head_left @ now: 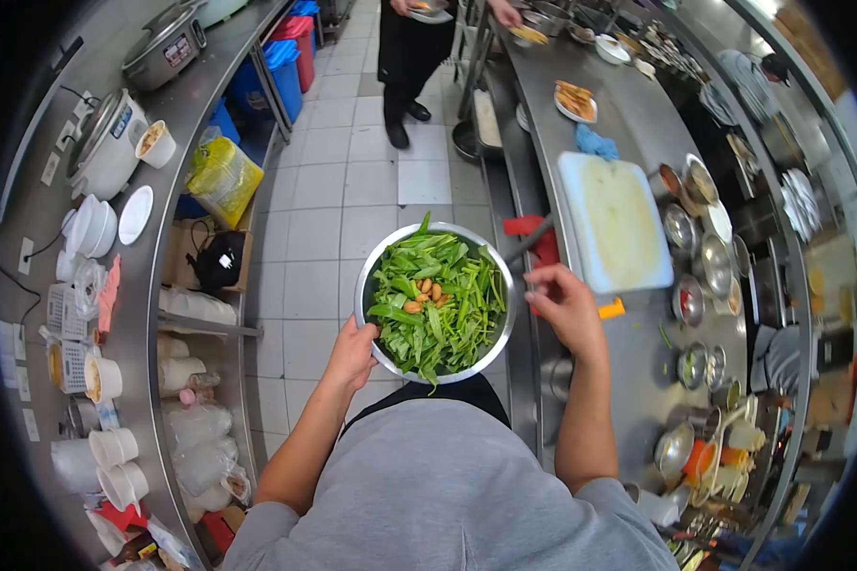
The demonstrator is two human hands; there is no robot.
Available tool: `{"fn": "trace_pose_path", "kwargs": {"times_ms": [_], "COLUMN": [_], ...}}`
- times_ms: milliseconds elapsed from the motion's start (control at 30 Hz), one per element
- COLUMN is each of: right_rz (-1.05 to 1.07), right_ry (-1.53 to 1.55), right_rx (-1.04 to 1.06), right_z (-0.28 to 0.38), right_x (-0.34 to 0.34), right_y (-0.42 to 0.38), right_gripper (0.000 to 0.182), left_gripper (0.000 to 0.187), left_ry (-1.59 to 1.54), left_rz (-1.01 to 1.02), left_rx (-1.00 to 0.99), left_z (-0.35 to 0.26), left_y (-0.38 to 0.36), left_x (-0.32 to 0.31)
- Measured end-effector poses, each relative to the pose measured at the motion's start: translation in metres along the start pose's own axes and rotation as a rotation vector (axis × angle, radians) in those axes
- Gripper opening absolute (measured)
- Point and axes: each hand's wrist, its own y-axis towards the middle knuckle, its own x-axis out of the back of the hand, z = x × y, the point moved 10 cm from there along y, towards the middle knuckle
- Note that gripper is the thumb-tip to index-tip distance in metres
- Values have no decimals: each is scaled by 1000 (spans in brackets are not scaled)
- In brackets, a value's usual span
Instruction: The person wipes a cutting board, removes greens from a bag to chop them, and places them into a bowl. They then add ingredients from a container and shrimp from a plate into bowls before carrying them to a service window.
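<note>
Between the two hands, the left hand (350,354) fingers grip the steel bowl (381,276) of greens (438,300) mid-carry, the right hand (564,303) hovering loosely curled, empty; setting down needs clear surface (628,124).

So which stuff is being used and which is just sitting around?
In use:
left hand holding the bowl
greens in it
right hand by its rim

Sitting around:
cutting board
blue cloth
rice cooker
plate of food
</note>
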Motion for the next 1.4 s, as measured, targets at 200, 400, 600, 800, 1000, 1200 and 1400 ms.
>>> {"fn": "trace_pose_path", "kwargs": {"times_ms": [200, 400, 600, 800, 1000, 1200, 1400], "right_rz": [15, 423, 724, 659, 434, 236, 314], "right_ry": [-104, -354, -218, -237, -237, -183, -207], "right_rx": [-238, 291, 72, 11, -146, -298, -167], "right_z": [-112, -108, -71, -92, -131, -141, -178], "right_x": [-17, -131, -216, -264, -225, -171, -246], "right_y": [94, 259, 414, 547, 670, 769, 855], "right_gripper": [23, 35, 38, 35, 36, 37, 39], "left_gripper": [33, 21, 25, 19, 24, 22, 13], "left_ry": [-100, -192, -227, -196, -131, -74, -117], "left_rz": [-202, -399, -598, -630, -537, -431, -413], "left_rx": [-135, -185, -180, -187, -152, -151, -105], "left_z": [-76, -156, -209, -310, -446, -563, -599], "left_y": [100, 173, 244, 364, 492, 607, 719], "left_x": [55, 151, 226, 263, 264, 236, 236]}}
